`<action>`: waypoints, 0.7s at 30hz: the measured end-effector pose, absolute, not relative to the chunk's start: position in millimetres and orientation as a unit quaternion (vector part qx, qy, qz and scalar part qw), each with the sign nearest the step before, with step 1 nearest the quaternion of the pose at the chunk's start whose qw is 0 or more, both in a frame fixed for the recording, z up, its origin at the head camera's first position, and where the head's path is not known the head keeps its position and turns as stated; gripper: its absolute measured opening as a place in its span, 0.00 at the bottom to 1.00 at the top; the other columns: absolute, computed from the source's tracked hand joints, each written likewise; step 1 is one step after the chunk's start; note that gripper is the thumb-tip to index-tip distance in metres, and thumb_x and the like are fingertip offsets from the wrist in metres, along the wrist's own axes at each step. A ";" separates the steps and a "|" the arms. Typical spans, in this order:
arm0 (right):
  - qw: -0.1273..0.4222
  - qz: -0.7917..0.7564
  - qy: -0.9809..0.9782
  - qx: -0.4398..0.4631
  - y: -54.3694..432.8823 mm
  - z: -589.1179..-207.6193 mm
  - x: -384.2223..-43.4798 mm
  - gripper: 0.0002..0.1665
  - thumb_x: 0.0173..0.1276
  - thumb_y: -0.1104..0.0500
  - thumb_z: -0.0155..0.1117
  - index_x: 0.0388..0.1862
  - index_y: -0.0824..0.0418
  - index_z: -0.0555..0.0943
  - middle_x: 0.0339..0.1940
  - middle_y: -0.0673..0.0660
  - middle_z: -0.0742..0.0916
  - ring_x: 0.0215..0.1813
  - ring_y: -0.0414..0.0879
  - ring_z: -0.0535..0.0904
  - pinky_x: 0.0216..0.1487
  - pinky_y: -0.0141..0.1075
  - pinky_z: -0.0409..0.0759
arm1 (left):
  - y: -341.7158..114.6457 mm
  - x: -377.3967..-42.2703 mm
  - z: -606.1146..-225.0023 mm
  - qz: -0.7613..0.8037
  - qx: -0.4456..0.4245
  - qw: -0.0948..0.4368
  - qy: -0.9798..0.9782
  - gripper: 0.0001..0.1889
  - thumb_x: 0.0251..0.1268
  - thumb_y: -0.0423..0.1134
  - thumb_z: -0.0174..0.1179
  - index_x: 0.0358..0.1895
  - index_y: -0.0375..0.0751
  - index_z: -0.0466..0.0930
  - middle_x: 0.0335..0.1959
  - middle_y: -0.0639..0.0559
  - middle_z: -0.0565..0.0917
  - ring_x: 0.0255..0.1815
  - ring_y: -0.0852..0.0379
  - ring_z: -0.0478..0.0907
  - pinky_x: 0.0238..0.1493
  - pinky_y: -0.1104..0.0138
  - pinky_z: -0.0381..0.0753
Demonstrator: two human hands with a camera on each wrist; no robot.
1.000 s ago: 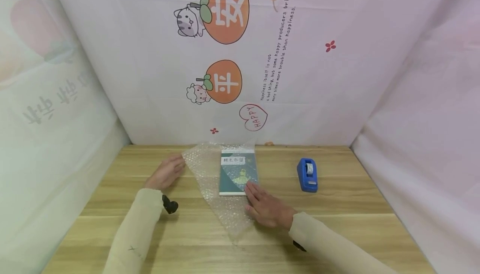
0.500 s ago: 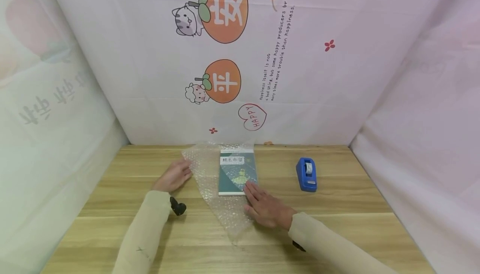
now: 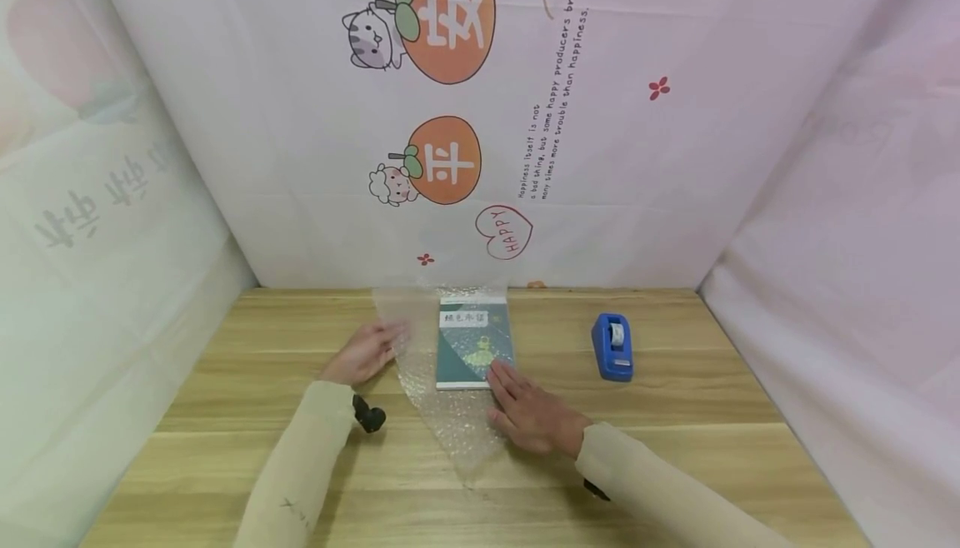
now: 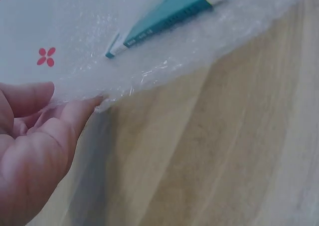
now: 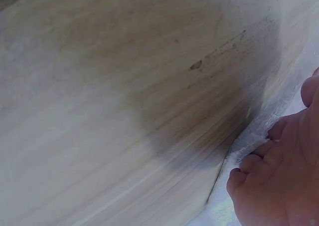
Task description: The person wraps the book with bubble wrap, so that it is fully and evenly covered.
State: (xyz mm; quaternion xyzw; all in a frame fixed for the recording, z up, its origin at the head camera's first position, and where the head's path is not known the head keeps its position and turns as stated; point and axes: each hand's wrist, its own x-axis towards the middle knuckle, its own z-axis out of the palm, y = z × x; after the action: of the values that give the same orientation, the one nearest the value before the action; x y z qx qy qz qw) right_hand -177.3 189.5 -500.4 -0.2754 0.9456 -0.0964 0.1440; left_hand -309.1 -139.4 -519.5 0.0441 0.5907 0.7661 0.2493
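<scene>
A teal book with a white title label lies on the table, partly covered by a clear sheet of bubble wrap. My left hand pinches the left edge of the bubble wrap. In the left wrist view, the thumb is above the film and the fingers are below it, with the book's spine beyond. My right hand rests with extended fingers on the lower right corner of the book, over the wrap. The right wrist view shows this hand against the wrap's edge.
A blue tape dispenser with a roll of tape stands to the right of the book. The wooden table is bounded by a printed white cloth behind and cloth on both sides.
My left hand has moved right toward the book, and the left edge of the bubble wrap has lifted and shifted with it. My right hand stays in place on the book.
</scene>
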 end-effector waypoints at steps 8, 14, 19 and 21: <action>0.152 -0.099 0.946 -0.269 188.4 -497.7 -178.2 0.42 0.89 0.41 0.34 0.88 0.66 0.46 0.91 0.64 0.49 0.91 0.58 0.43 0.90 0.54 0.52 | -126.7 -310.6 -498.2 0.768 0.034 0.247 0.590 0.27 0.88 0.30 0.36 0.82 0.23 0.46 0.85 0.29 0.53 0.88 0.39 0.52 0.85 0.57 0.59; 0.155 -0.100 0.945 -0.270 187.6 -495.0 -177.8 0.42 0.89 0.42 0.34 0.88 0.66 0.46 0.91 0.64 0.50 0.91 0.58 0.43 0.90 0.54 0.51 | -116.3 -312.8 -488.0 0.761 0.045 0.251 0.596 0.28 0.87 0.28 0.37 0.83 0.24 0.48 0.85 0.30 0.55 0.87 0.38 0.54 0.86 0.55 0.59; 0.155 -0.102 0.944 -0.272 188.0 -495.4 -178.1 0.41 0.89 0.43 0.34 0.88 0.67 0.47 0.90 0.64 0.50 0.91 0.58 0.43 0.90 0.54 0.51 | -106.6 -310.7 -478.8 0.746 0.061 0.257 0.611 0.27 0.86 0.27 0.36 0.83 0.25 0.49 0.85 0.30 0.56 0.87 0.38 0.55 0.87 0.53 0.58; 0.155 -0.101 0.944 -0.273 188.2 -495.9 -178.2 0.41 0.89 0.43 0.34 0.88 0.67 0.46 0.90 0.64 0.50 0.91 0.59 0.43 0.90 0.54 0.51 | -102.3 -309.9 -476.1 0.740 0.066 0.257 0.618 0.27 0.87 0.27 0.36 0.83 0.25 0.49 0.85 0.30 0.56 0.87 0.38 0.54 0.87 0.52 0.57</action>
State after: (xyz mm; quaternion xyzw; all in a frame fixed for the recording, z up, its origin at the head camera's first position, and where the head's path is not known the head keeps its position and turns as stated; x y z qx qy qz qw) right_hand -178.2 188.2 -495.9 -0.2728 0.9441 -0.1012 0.1551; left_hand -309.9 -102.3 -476.1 0.0661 0.6181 0.7401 0.2565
